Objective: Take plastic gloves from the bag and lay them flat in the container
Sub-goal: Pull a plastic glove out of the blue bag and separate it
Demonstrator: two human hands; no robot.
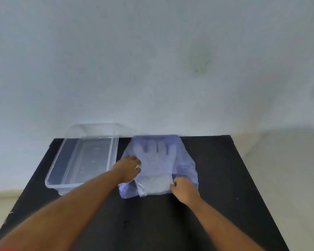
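A pale purple plastic bag (184, 160) lies flat on the black table (152, 223), with the shape of clear plastic gloves (158, 151) showing through it. The gloves' cuff end (154, 184) sticks out of the bag's near opening. My left hand (128, 167) presses down on the bag's left side, fingers curled. My right hand (184, 189) pinches the cuff end at its right corner. The clear rectangular container (52, 175) stands to the left of the bag, holding nothing that I can see.
A clear lid (98, 128) leans behind the container against the pale wall (152, 69). The table's left and right edges slant outward toward me, with floor (279, 169) beyond them.
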